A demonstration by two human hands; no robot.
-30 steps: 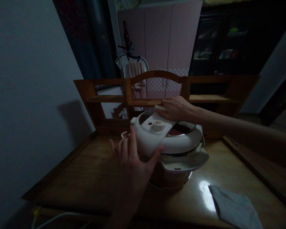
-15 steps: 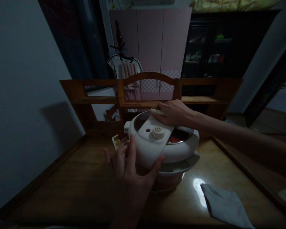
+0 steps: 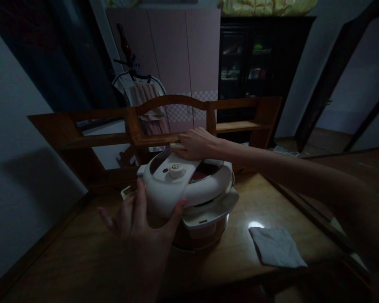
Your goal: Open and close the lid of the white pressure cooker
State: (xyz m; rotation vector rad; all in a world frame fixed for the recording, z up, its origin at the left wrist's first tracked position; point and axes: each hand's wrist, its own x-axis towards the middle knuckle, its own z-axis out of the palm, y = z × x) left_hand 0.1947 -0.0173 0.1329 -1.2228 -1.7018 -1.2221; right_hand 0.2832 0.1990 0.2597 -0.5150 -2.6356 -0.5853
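One rounded, smooth white plastic-looking cooker (image 3: 189,195) on a shiny wooden desk (image 3: 233,269), right hand (image 3: 196,144) wrapped round its handle (image 3: 177,146), left hand (image 3: 142,229) spread wide, gripping nothing, by its rim, plus one floppy grey cloth (image 3: 278,247) nearby.

Lighting: dim. Pale wall (image 3: 6,113) at left, dark curtain (image 3: 66,54) adjoining. Rear: pink wardrobe (image 3: 173,50) with checkered band (image 3: 204,97); to its right, black glass-fronted cabinet (image 3: 284,63). Wooden shelf unit (image 3: 241,126) along far edge of counter (image 3: 78,248). Dark door (image 3: 330,75) at right. Glare patch (image 3: 255,224) noted on counter surface.
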